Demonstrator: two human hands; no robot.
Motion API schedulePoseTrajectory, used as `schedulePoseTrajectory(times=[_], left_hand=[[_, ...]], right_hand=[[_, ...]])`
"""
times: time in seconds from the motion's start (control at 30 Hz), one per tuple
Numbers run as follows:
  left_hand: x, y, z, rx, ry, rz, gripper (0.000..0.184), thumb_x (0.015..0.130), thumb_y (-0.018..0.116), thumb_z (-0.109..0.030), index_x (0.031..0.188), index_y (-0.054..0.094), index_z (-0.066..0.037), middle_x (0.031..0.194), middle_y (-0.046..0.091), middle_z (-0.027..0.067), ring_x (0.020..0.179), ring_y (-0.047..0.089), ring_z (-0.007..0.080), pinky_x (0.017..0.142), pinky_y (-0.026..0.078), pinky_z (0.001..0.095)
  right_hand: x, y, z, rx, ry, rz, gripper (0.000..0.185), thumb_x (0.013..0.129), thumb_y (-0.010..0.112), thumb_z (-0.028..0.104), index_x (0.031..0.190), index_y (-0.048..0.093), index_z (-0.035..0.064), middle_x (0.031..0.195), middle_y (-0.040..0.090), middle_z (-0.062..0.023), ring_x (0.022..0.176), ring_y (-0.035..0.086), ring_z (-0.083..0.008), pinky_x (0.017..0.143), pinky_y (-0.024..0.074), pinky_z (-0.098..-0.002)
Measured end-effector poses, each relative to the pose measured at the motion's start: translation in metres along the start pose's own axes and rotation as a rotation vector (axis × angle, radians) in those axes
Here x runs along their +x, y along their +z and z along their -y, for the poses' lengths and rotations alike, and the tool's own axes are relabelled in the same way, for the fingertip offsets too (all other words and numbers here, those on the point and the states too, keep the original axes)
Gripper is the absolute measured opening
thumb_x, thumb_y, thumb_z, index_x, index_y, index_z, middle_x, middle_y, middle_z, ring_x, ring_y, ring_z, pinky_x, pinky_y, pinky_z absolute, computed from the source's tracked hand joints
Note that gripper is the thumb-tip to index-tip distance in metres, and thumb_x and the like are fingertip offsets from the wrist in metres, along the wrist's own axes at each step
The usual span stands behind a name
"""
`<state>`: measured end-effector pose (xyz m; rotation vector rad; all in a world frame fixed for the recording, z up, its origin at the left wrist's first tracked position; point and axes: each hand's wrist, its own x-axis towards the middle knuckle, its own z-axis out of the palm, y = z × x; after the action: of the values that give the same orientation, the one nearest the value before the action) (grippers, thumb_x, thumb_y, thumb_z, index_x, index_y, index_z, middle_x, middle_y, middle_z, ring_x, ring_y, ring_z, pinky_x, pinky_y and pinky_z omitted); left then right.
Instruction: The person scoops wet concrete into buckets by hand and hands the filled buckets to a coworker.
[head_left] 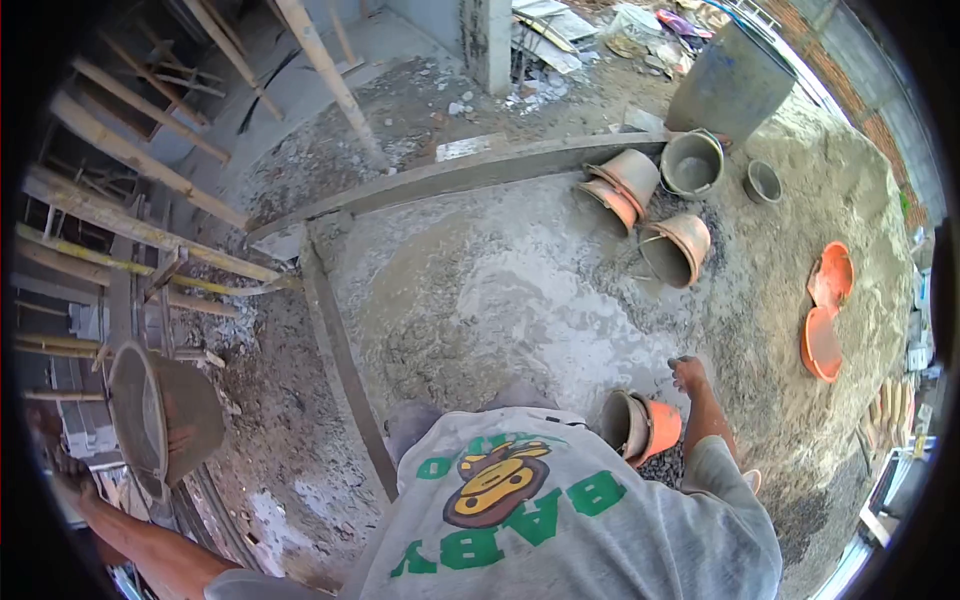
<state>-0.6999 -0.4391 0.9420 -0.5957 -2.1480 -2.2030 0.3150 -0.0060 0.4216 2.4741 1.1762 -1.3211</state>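
Observation:
My left hand [72,478] reaches out at the far left, dark and blurred near the edge of the view; its fingers do not show clearly. Beside it is a mortar-coated bucket [195,415], tilted with its mouth toward the left. Whether that hand touches the bucket, I cannot tell. My right hand [687,373] hangs over the wet grey ground with fingers curled in and nothing visible in them. Just below it, an orange bucket [662,430] lies tipped beside a grey-coated bucket [622,425], over dark gravel.
More buckets [683,250] lie around a mortar-filled bucket [692,165] and a small pail [762,182]. A large drum [730,85] stands behind. Orange pieces [822,345] rest on the sand heap [850,190]. A low concrete edge [480,178] and wooden poles [330,80] border the mortar area.

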Motion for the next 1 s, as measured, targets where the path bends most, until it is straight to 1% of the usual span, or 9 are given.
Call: schedulePoseTrajectory(times=[0.13,0.2,0.23,0.27,0.43,0.57,0.7,0.87,1.0], left_hand=[[-0.080,0.122,-0.002,1.043,0.055,-0.754,0.043,0.088,0.050,-0.037,0.117,0.056,-0.005,0.097,0.061,0.0117,0.068,0.056,0.0187,0.060,0.045,0.0304],[-0.110,0.166,0.041,1.232,-0.042,-0.806,0.047,0.087,0.052,-0.041,0.115,0.057,-0.004,0.105,0.062,0.0151,0.077,0.061,0.0238,0.068,0.049,0.0344],[-0.101,0.158,0.090,0.887,0.058,-0.623,0.060,0.081,0.055,-0.050,0.112,0.059,0.001,0.115,0.057,0.0193,0.104,0.054,0.0351,0.091,0.039,0.0401],[-0.119,0.187,0.128,1.098,0.154,-0.513,0.059,0.082,0.055,-0.048,0.113,0.058,0.002,0.112,0.059,0.0188,0.101,0.055,0.0332,0.088,0.042,0.0383],[-0.238,0.332,0.393,0.277,-0.343,0.313,0.035,0.083,0.063,-0.015,0.110,0.051,0.005,0.091,0.058,0.0097,0.077,0.057,0.0169,0.066,0.048,0.0260],[-0.402,0.493,0.407,0.394,-0.456,0.616,0.028,0.085,0.060,-0.020,0.103,0.056,0.002,0.086,0.059,0.0059,0.077,0.057,0.0144,0.072,0.049,0.0282],[-0.509,0.627,0.394,0.542,-0.510,0.994,0.034,0.085,0.059,-0.022,0.105,0.057,0.007,0.088,0.062,0.0074,0.077,0.059,0.0160,0.068,0.047,0.0268],[-0.605,0.758,0.369,0.619,-0.224,1.509,0.033,0.083,0.059,-0.023,0.102,0.062,0.004,0.085,0.065,0.0105,0.077,0.059,0.0156,0.070,0.046,0.0278],[-0.673,0.856,0.395,0.765,0.094,1.828,0.033,0.082,0.058,-0.025,0.102,0.062,0.000,0.088,0.065,0.0167,0.081,0.062,0.0231,0.073,0.047,0.0322]], right_hand=[[-0.005,0.005,-0.040,0.138,0.076,-0.096,0.029,0.079,0.057,0.025,0.098,0.060,0.0036,0.076,0.061,-0.0085,0.057,0.058,-0.0190,0.047,0.0450,-0.0330],[0.001,0.020,-0.051,0.278,0.061,-0.014,0.025,0.079,0.059,0.023,0.096,0.060,0.0041,0.074,0.061,-0.0094,0.055,0.057,-0.0189,0.047,0.0453,-0.0330],[0.009,0.032,-0.066,-0.179,-0.316,-0.107,0.029,0.079,0.056,0.025,0.098,0.061,0.0034,0.081,0.063,-0.0137,0.066,0.061,-0.0241,0.057,0.0484,-0.0358],[0.020,0.048,-0.083,-0.640,-0.678,-0.189,0.033,0.079,0.053,0.027,0.099,0.062,0.0027,0.087,0.065,-0.0180,0.078,0.065,-0.0293,0.066,0.0516,-0.0386],[0.016,0.075,-0.063,-0.282,-0.276,0.240,0.038,0.080,0.049,0.030,0.106,0.061,0.0059,0.110,0.058,-0.0174,0.104,0.054,-0.0332,0.088,0.0418,-0.0397],[0.012,0.010,-0.058,-0.160,-0.389,0.023,0.041,0.080,0.049,0.035,0.108,0.060,0.0066,0.114,0.057,-0.0166,0.109,0.051,-0.0351,0.093,0.0390,-0.0404],[0.041,0.001,-0.125,0.387,-0.097,-0.287,0.040,0.079,0.052,0.036,0.105,0.061,0.0063,0.102,0.062,-0.0145,0.102,0.055,-0.0307,0.087,0.0424,-0.0376],[0.058,0.068,-0.212,0.215,0.119,-0.395,0.034,0.077,0.056,0.030,0.101,0.061,0.0067,0.087,0.064,-0.0109,0.090,0.060,-0.0297,0.079,0.0463,-0.0377],[0.028,0.086,-0.138,0.228,0.272,-0.180,0.037,0.077,0.053,0.033,0.103,0.063,0.0084,0.099,0.063,-0.0157,0.097,0.058,-0.0318,0.085,0.0441,-0.0377]])
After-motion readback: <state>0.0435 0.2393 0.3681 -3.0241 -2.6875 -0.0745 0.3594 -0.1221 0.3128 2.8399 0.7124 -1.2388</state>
